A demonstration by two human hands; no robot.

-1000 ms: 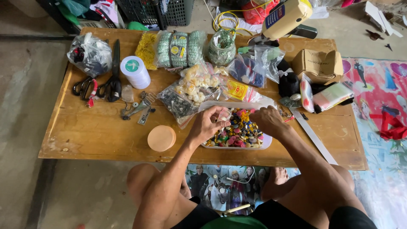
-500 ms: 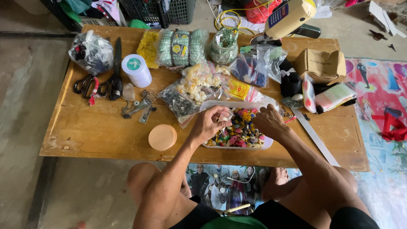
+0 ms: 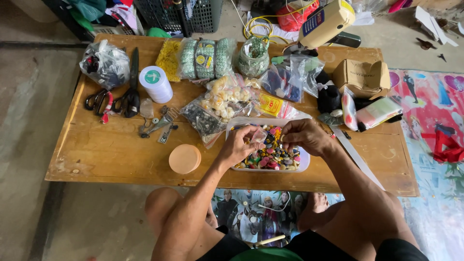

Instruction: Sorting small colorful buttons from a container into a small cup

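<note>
Presently, both hands are working over the clear tray (image 3: 303,166) of coloured buttons (image 3: 270,157), lower centre of the frame, unchanged from a second ago. Left hand (image 3: 240,145) is pinching a small pale piece; right hand (image 3: 302,137) is pinching downward, contents unclear.

Far left on the wooden table (image 3: 111,154): black scissors (image 3: 131,92), white tape roll (image 3: 155,83). Round peach lid (image 3: 184,158) near, cardboard box (image 3: 361,77) far right.
</note>
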